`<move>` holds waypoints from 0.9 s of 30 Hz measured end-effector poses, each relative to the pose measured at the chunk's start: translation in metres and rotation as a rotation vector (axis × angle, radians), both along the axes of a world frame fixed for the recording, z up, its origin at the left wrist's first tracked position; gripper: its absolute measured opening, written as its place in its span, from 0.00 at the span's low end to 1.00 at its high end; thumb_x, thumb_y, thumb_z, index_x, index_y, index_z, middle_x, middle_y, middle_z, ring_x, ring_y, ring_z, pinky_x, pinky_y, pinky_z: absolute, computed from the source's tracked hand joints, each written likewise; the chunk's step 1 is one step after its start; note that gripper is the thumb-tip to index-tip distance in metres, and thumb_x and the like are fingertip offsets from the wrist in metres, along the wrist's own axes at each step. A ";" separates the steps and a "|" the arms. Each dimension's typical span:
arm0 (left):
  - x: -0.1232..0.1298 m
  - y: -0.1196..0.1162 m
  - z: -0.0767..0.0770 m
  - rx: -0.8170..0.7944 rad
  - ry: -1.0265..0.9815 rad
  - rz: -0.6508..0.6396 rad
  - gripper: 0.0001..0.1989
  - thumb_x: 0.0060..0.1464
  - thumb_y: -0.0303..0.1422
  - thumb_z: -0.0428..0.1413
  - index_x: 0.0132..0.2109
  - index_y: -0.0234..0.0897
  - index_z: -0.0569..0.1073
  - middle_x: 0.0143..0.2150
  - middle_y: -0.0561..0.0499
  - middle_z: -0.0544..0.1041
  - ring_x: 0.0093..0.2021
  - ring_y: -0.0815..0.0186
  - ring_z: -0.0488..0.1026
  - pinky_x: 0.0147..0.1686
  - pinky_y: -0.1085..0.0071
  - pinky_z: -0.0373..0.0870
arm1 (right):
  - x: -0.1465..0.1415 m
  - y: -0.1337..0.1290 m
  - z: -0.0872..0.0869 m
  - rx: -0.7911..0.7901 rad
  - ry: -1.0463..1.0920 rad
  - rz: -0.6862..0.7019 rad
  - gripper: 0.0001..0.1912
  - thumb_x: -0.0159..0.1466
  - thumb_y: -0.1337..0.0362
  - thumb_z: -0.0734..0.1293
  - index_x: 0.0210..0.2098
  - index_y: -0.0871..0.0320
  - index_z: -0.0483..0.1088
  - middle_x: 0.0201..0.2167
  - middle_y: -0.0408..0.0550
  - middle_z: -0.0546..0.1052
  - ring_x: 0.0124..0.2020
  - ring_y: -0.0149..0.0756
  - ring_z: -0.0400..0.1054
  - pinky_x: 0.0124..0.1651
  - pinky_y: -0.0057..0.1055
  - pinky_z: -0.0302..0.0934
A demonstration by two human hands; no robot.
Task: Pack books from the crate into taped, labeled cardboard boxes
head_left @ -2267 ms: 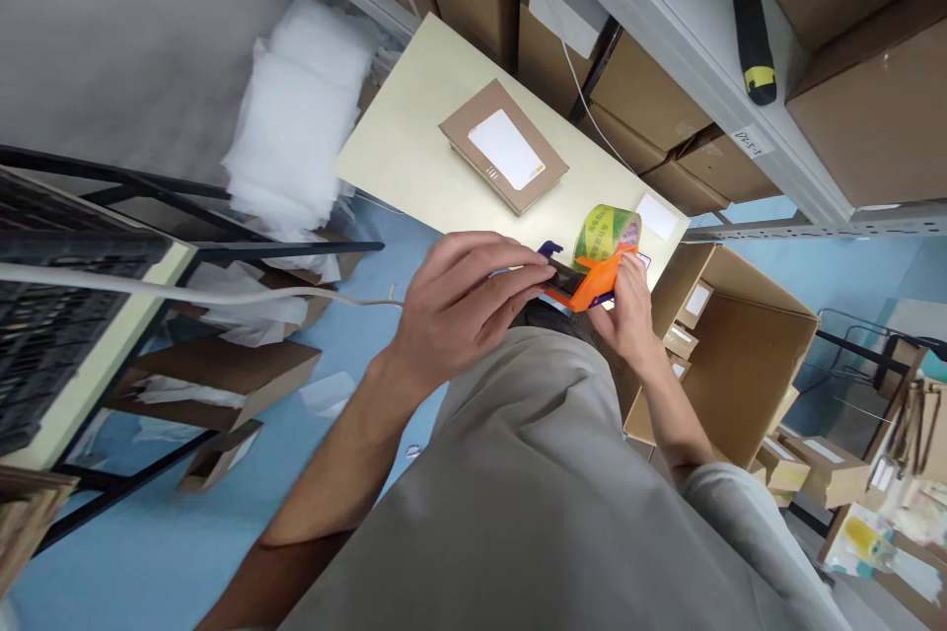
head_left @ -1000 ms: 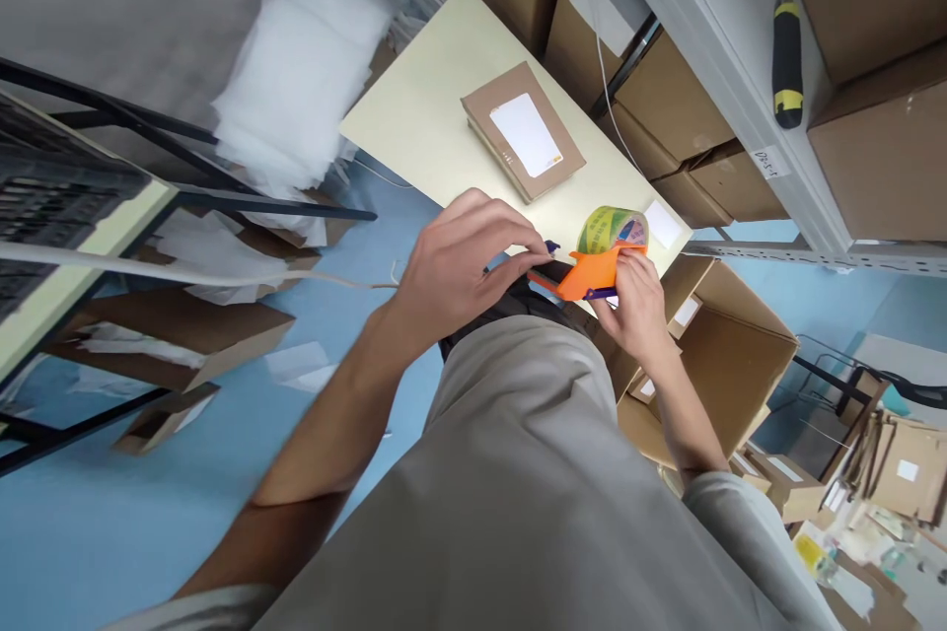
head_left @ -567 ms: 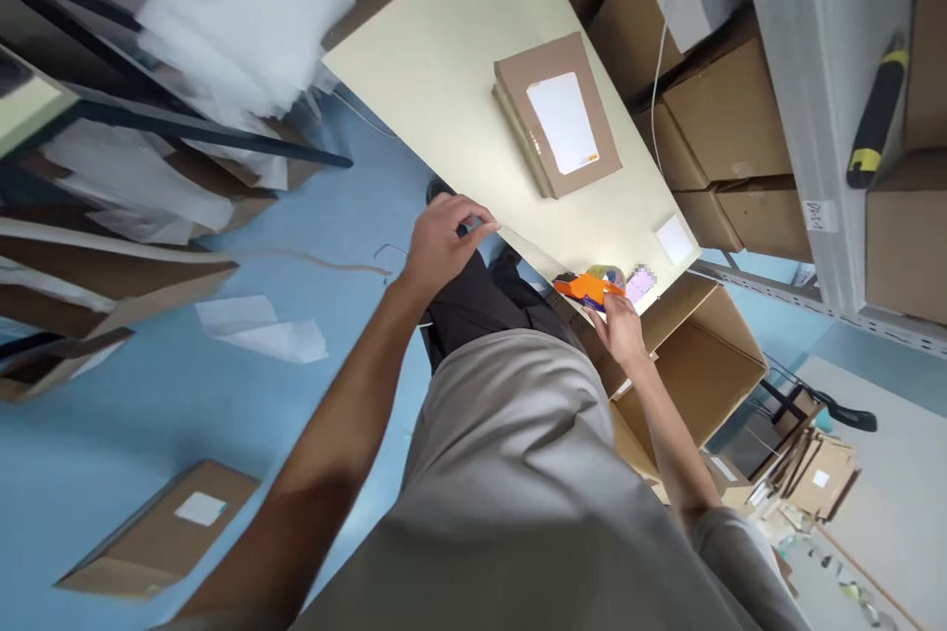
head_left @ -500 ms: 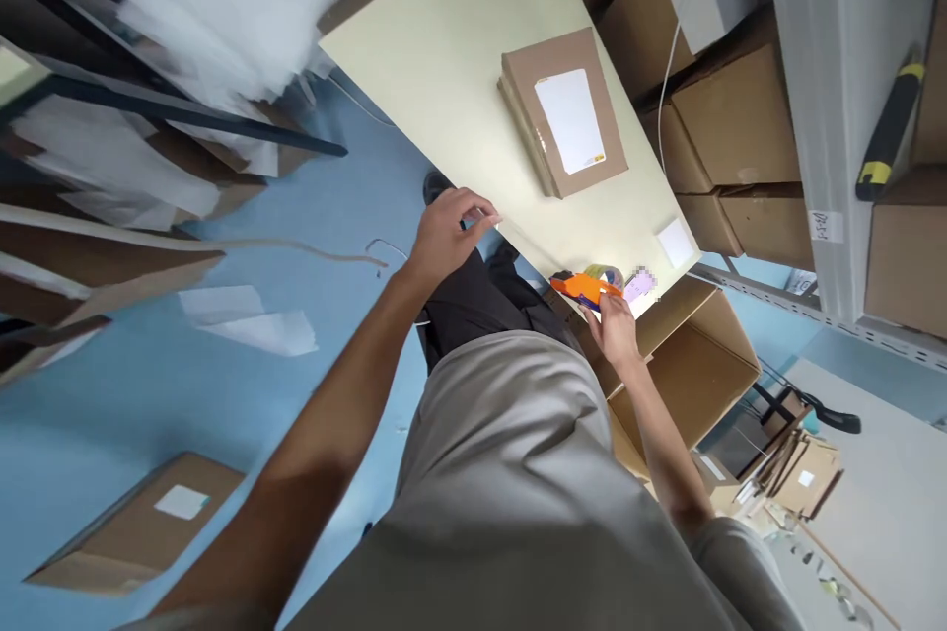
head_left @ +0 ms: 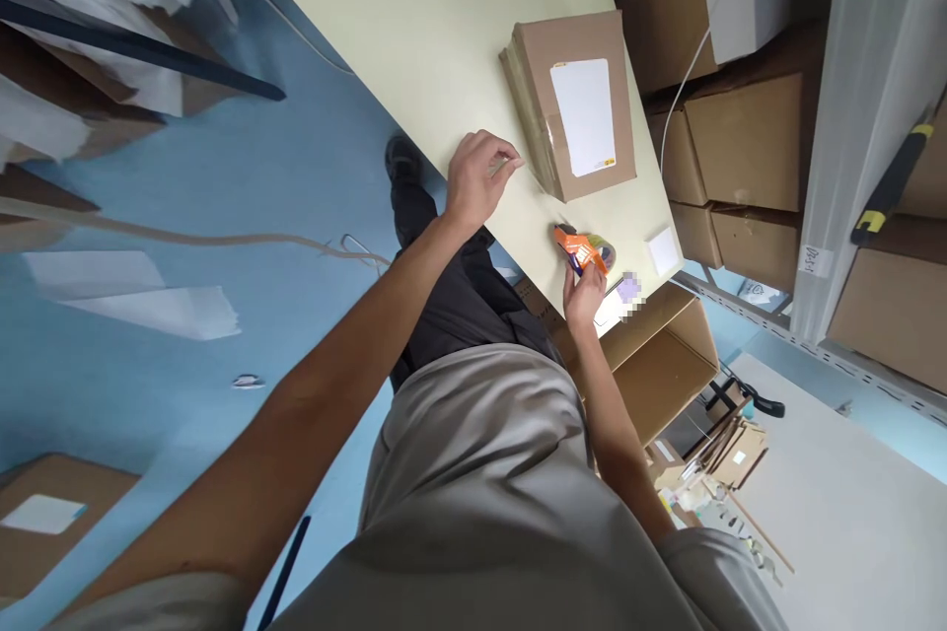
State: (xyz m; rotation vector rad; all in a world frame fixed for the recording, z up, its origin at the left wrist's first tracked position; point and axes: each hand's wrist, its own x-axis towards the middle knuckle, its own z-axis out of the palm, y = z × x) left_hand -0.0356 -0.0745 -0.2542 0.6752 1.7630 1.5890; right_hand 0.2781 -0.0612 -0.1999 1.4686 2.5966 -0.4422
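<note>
Head view: just above the middle of the frame, right of centre, the orange tape dispenser (head_left: 579, 248) sits in the right hand (head_left: 584, 296), whose fingers are curled closed round its rear end, with the tape roll (head_left: 605, 252) showing on its far side. Nearer the centre, over the edge of the cream tabletop (head_left: 436, 30), the left hand (head_left: 473, 182) has thumb and forefinger pinched together on what looks like the end of a clear tape strip (head_left: 539, 189); its run towards the dispenser is faint. Handling this strip well, I judge, calls for holding only its very end, so the adhesive stays clean, with even tension between the hands, the dispenser square to the pull and no twist that would let the film fold onto itself. Upper right of centre lies a squared, matt brown cardboard box (head_left: 548, 108), its side facing the left hand glossy as if under film, its top bearing a smooth white label (head_left: 586, 118); neither hand appears to touch it. The tabletop looks hard and even, and carries a flat white slip (head_left: 661, 250) right of the dispenser. Lower right, an open carton (head_left: 658, 385) shows thin, stiff walls.
</note>
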 end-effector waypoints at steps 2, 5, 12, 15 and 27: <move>0.004 0.003 -0.006 0.005 0.048 0.005 0.15 0.71 0.48 0.66 0.41 0.45 0.76 0.43 0.46 0.80 0.50 0.54 0.75 0.61 0.50 0.76 | -0.002 -0.004 -0.006 0.096 -0.043 -0.085 0.18 0.82 0.59 0.61 0.57 0.67 0.74 0.48 0.70 0.82 0.55 0.57 0.80 0.66 0.57 0.71; 0.011 0.009 -0.014 0.010 0.148 0.031 0.17 0.74 0.51 0.62 0.43 0.44 0.77 0.46 0.45 0.82 0.52 0.55 0.77 0.59 0.55 0.79 | -0.006 -0.009 -0.014 0.157 -0.096 -0.135 0.15 0.81 0.59 0.63 0.54 0.65 0.75 0.47 0.65 0.84 0.54 0.54 0.81 0.66 0.53 0.72; 0.031 0.032 -0.017 0.007 0.145 0.105 0.20 0.73 0.55 0.61 0.52 0.44 0.83 0.55 0.44 0.82 0.55 0.54 0.81 0.59 0.56 0.83 | -0.015 -0.014 -0.013 0.149 -0.146 -0.127 0.18 0.81 0.60 0.63 0.60 0.67 0.75 0.51 0.67 0.84 0.55 0.53 0.81 0.66 0.49 0.72; 0.034 0.042 -0.020 -0.014 0.021 0.217 0.30 0.66 0.56 0.69 0.67 0.49 0.79 0.65 0.41 0.79 0.49 0.57 0.82 0.53 0.58 0.85 | -0.019 -0.018 -0.010 0.090 -0.178 -0.137 0.18 0.82 0.59 0.62 0.59 0.66 0.76 0.50 0.66 0.84 0.56 0.54 0.81 0.66 0.50 0.72; 0.120 0.073 0.019 -0.088 -0.281 0.319 0.46 0.65 0.59 0.68 0.79 0.44 0.63 0.79 0.34 0.68 0.81 0.44 0.66 0.79 0.49 0.69 | -0.017 -0.020 -0.014 0.130 -0.092 -0.173 0.26 0.83 0.56 0.56 0.63 0.70 0.76 0.50 0.70 0.84 0.55 0.56 0.81 0.65 0.53 0.73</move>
